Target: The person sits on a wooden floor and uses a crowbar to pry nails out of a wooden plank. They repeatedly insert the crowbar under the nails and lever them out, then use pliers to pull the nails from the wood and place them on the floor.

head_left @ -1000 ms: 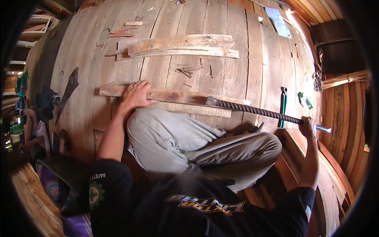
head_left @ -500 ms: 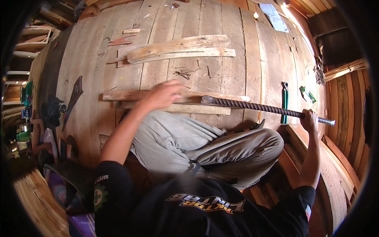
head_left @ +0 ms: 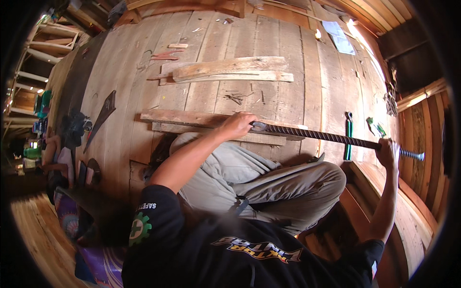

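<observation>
A long ribbed steel bar (head_left: 317, 135) slants over my lap and the planks, its left end lower on the wood than my chest. My right hand (head_left: 387, 152) is wrapped round it near its flared right end. Beside its other, blunt end is my left hand (head_left: 238, 126), fingers curled downward over the edge of a narrow plank (head_left: 185, 117). What those fingers hold, if anything, is hidden. A second board (head_left: 261, 138) lies against the near side of that plank, partly under my bent knee.
Beyond are several loose nails (head_left: 234, 97) and two stacked boards (head_left: 230, 68). A handsaw (head_left: 102, 115) lies left; a green-and-black tool (head_left: 348, 137) lies right, near a wooden beam (head_left: 384, 192). A person's bare limb (head_left: 50, 149) shows at far left.
My left hand has moved right along the plank to the bar's left end, its fingers now curled. My right hand still grips the bar. The whole view has shifted slightly.
</observation>
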`<action>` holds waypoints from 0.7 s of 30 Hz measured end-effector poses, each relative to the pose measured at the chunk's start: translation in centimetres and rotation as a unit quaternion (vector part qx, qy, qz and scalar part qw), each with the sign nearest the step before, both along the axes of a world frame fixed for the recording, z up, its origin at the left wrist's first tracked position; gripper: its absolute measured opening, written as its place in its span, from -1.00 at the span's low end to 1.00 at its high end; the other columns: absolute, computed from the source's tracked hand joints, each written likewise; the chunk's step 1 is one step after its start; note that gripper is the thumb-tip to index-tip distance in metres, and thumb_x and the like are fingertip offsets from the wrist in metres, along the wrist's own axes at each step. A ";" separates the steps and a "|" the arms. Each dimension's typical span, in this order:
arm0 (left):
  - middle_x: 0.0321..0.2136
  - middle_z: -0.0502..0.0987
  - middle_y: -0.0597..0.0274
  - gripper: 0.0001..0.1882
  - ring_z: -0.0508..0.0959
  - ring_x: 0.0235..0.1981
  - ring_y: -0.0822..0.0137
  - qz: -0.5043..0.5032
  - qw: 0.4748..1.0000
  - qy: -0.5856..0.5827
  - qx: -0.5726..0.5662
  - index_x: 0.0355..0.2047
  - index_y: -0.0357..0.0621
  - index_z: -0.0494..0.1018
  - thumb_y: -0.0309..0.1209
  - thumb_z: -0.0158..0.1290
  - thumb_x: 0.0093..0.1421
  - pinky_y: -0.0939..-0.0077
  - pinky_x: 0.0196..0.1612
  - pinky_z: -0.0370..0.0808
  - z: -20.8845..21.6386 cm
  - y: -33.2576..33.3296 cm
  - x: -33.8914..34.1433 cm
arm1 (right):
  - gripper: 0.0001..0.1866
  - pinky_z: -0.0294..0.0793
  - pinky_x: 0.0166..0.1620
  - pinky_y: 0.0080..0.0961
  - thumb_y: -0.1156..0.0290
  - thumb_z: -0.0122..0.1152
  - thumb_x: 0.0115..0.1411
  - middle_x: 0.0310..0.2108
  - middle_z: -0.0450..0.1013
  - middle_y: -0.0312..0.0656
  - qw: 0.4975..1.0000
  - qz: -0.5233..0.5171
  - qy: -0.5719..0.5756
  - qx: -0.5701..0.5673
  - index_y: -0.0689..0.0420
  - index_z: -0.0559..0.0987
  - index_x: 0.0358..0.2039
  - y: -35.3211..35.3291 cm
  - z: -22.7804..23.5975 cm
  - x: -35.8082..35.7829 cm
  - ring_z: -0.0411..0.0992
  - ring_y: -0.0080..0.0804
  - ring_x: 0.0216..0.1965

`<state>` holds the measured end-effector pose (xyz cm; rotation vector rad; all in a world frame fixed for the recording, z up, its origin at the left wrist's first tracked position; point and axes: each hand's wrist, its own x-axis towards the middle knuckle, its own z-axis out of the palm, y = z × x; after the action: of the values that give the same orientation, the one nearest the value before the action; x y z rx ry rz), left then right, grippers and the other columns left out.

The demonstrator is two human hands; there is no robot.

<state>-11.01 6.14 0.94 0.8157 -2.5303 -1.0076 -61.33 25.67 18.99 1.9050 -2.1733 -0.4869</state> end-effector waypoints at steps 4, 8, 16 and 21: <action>-0.32 0.52 -0.02 -0.72 0.54 -0.24 -0.03 -0.027 0.998 -0.047 -0.026 -0.18 -0.21 0.48 -0.59 0.06 0.04 0.17 -0.19 0.47 2.1 0.7 -0.3 | -0.88 0.49 -0.37 -0.14 0.41 0.11 -0.01 -0.57 0.47 0.03 0.999 0.000 0.032 -0.023 0.14 0.56 -0.57 -0.5 5.4 2.0 0.51 -0.02 -0.49; -0.30 0.51 0.07 -0.67 0.54 -0.19 0.04 -0.074 0.973 -0.123 -0.181 -0.15 -0.16 0.50 -0.62 -0.01 0.05 0.20 -0.16 0.51 2.5 0.0 -0.2 | -0.93 0.45 -0.29 -0.13 0.40 0.18 -0.06 -0.53 0.47 0.01 0.994 -0.027 0.096 -0.035 0.10 0.55 -0.59 -1.0 11.1 3.8 0.49 -0.02 -0.42; -0.02 0.41 0.02 -0.63 0.45 0.02 0.04 0.131 0.975 -0.123 -0.130 -0.03 -0.18 0.44 -0.52 0.04 0.10 0.22 0.05 0.44 2.8 -3.8 1.6 | -0.90 0.38 -0.24 -0.17 0.43 0.26 -0.07 -0.53 0.42 -0.06 0.958 0.129 0.241 -0.087 0.11 0.50 -0.57 -1.4 20.4 5.8 0.43 -0.06 -0.37; 0.00 0.43 -0.09 -0.39 0.45 0.05 0.00 0.080 0.969 -0.235 0.007 0.01 -0.22 0.39 -0.15 0.23 0.00 0.17 0.06 0.42 0.4 -3.5 2.3 | -0.93 0.37 -0.20 -0.18 0.44 0.22 -0.04 -0.50 0.43 -0.08 0.960 0.113 0.255 0.011 0.10 0.50 -0.52 -4.9 23.4 9.6 0.43 -0.11 -0.36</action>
<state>-8.72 2.69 1.36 1.3796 -2.7748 -0.8591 -51.74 20.76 42.39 1.7596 -1.6103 -0.8485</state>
